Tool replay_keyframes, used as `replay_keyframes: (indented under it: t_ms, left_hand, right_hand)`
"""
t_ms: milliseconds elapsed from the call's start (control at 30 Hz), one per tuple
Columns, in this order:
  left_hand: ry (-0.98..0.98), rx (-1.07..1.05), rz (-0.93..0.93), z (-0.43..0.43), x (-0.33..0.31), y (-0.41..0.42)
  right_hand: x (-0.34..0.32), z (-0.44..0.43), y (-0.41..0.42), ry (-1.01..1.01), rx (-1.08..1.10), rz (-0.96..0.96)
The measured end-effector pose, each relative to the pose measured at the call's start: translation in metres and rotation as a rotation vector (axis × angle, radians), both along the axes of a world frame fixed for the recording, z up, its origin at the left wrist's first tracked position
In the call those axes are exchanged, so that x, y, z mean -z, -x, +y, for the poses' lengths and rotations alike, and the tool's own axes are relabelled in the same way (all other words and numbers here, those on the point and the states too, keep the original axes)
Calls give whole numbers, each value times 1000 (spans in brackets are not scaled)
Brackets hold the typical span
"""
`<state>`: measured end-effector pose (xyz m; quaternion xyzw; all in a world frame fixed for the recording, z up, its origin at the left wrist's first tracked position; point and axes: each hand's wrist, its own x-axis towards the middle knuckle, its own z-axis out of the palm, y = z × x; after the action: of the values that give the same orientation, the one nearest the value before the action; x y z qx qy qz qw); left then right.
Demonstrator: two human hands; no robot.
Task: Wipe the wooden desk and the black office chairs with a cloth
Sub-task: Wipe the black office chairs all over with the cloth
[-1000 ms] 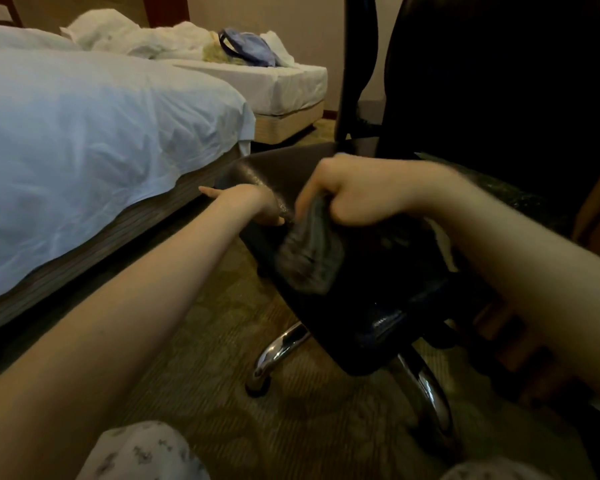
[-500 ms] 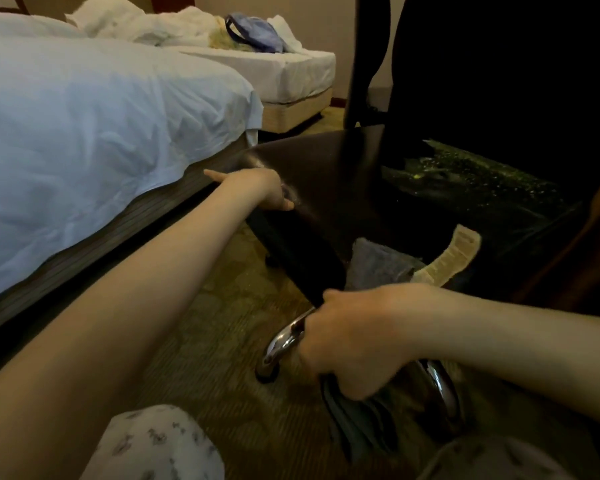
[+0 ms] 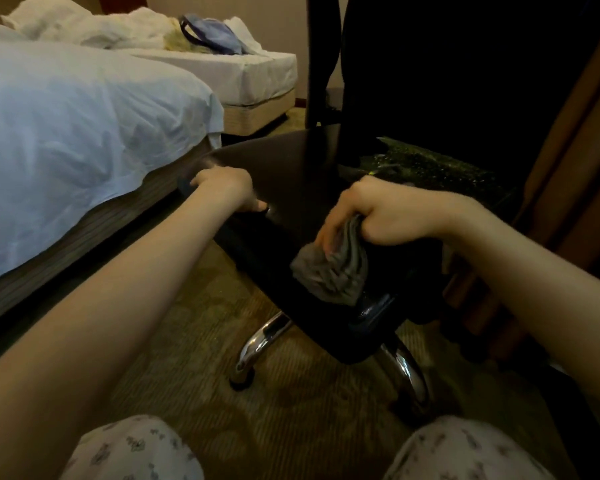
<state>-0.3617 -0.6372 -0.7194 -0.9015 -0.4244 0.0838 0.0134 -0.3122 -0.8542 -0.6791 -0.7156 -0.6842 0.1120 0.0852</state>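
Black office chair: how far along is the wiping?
Done: nothing provable; the chair seat only shines. In hand: the right hand grips the grey cloth against the seat's near edge while the left hand holds its side edge. Left: the backrest, the chrome base legs, and the wooden desk, which isn't clearly in view.

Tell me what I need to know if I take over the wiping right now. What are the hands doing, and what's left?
Left hand: holds the left edge of the black chair seat, steadying it.
Right hand: grips the bunched grey cloth, pressed against the seat's near front edge.
The chair stands on the carpet beside the bed, with its chrome legs below.
Done: the seat is being wiped; how much is clean cannot be told.
Left: finish the seat, then the backrest, the other chair and the wooden desk, which is not clearly in view.
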Motion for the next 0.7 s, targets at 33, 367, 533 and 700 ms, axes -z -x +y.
replay_keyframes:
  t_ms: [33, 367, 533, 700]
  left_hand:
    - [11, 8, -15, 1, -1, 0]
    - [-36, 35, 34, -18, -18, -4]
    - [-137, 242, -127, -52, -22, -21]
    - [-76, 401, -219, -80, -20, -42]
  right_hand:
    - [-3, -7, -2, 39, -28, 47]
    - [-22, -34, -20, 418, -130, 260]
    - [-12, -23, -59, -17, 146, 268]
    - [5, -4, -83, -350, 381, 302]
